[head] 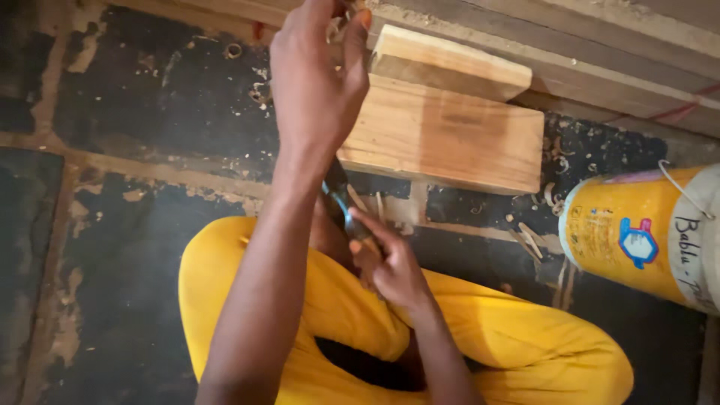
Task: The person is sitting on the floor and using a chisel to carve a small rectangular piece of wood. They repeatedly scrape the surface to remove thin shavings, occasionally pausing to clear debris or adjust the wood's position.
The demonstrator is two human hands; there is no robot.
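Observation:
My left hand is raised at the top of the view. Its fingers pinch a small tan thing that the frame's top edge cuts off. It hovers over the left end of a pale wooden block lying on the floor. A smaller wooden block rests on top of that one. My right hand is low over my lap in yellow trousers. It grips a slim dark tool with a bluish gleam. The tool points up toward the big block, and my left forearm partly hides it.
A yellow bucket with a white wire handle lies on its side at the right. Long planks run along the top. Wood shavings and chips are scattered on the dark worn floor.

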